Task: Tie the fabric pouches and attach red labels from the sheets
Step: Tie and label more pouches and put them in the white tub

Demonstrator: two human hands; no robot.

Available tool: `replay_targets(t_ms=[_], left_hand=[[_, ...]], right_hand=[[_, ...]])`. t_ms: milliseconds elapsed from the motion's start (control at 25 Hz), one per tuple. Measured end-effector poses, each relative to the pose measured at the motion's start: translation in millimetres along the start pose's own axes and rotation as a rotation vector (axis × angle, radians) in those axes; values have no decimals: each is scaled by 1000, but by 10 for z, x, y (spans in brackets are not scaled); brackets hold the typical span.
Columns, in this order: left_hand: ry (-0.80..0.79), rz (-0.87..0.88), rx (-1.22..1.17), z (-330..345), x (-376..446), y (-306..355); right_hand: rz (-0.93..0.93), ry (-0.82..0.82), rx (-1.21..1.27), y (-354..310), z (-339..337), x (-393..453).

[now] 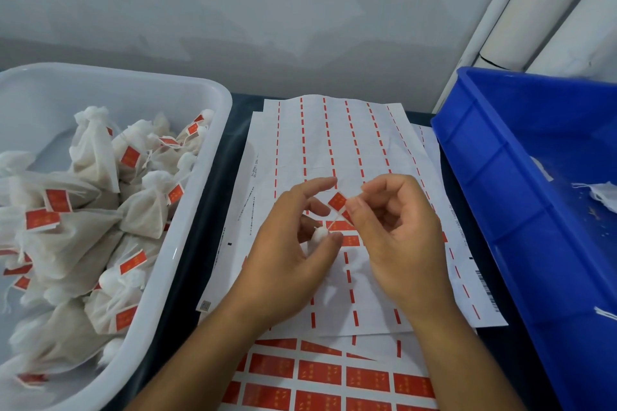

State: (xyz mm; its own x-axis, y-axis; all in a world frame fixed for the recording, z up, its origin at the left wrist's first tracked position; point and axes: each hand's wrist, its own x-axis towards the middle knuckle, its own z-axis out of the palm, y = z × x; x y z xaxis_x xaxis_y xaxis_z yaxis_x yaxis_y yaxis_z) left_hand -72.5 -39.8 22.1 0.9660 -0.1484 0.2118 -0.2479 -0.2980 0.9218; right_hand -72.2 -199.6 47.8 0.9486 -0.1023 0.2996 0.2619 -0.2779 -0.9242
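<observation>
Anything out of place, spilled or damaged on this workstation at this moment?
Nothing stands out. The used label sheets lie overlapping and slightly askew, but flat. Finished pouches are heaped loosely in the white tub. A few small specks lie in the blue bin. The left hand and right hand work a red label normally.

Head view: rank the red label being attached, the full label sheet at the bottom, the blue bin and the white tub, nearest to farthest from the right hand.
From the right hand:
1. Red label, at its fingertips, centre.
2. Full label sheet, below the hands, bottom centre.
3. Blue bin, on the right; too close to the sheet to rank surely.
4. White tub, far left.
</observation>
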Motion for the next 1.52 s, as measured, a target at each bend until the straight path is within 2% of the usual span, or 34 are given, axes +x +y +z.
replay_targets(t_ms=[320, 440, 600, 760, 920, 1080, 1280, 1520], left_hand=[[58, 29, 116, 56, 1, 26], [150, 88, 67, 79, -18, 61], [324, 156, 114, 127, -10, 106], [388, 149, 167, 129, -15, 68], [387, 145, 219, 112, 1, 47], [377, 50, 158, 109, 8, 91], [310, 4, 101, 73, 32, 94], [244, -1, 69, 69, 33, 76]], right_hand=[[55, 108, 54, -26, -31, 6], [72, 106, 54, -22, -37, 12], [74, 88, 48, -32, -21, -2], [53, 53, 57, -19, -7, -9], [19, 29, 44, 7, 2, -12], [25, -16, -55, 0, -25, 20], [35, -181, -79, 19, -36, 23], [17, -133, -31, 33, -16, 20]])
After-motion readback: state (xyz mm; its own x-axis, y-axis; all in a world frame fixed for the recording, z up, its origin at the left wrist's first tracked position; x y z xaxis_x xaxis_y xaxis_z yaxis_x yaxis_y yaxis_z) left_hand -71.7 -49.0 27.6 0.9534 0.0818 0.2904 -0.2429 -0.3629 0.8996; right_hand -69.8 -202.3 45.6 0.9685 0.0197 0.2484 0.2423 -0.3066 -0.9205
